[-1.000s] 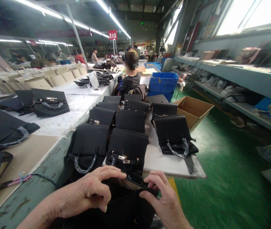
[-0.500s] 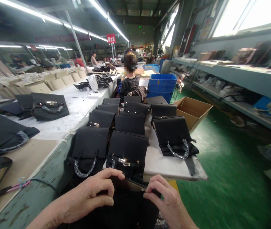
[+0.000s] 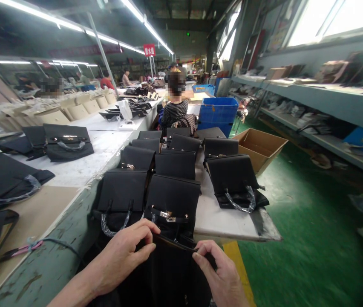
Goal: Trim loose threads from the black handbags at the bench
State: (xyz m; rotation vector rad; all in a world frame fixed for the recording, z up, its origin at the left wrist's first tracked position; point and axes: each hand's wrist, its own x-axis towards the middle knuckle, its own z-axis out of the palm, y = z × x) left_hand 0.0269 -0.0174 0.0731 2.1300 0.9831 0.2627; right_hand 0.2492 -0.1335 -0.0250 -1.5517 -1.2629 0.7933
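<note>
A black handbag [image 3: 175, 273] is close in front of me at the bottom of the view, its top edge facing up. My left hand [image 3: 130, 251] has thumb and index finger closed at the left end of that edge. At the right end, my right hand [image 3: 218, 264] pinches the same edge between thumb and fingers. The bag's lower part is dark and partly cut off by the frame. Just beyond my hands is another black handbag [image 3: 173, 194] with a metal clasp, and to its left a handbag [image 3: 122, 192] with plastic-wrapped handles.
Several more black handbags fill the white table [image 3: 226, 224] ahead. A long workbench [image 3: 101, 149] runs along the left, with pink-handled snips [image 3: 21, 250] near its edge. Ahead sit a person in a striped top [image 3: 175, 113], a blue bin [image 3: 218, 115] and a cardboard box [image 3: 261, 147].
My left thumb and index finger have come closer together at the bag's edge. My right hand keeps its pinch. The view has shifted slightly.
</note>
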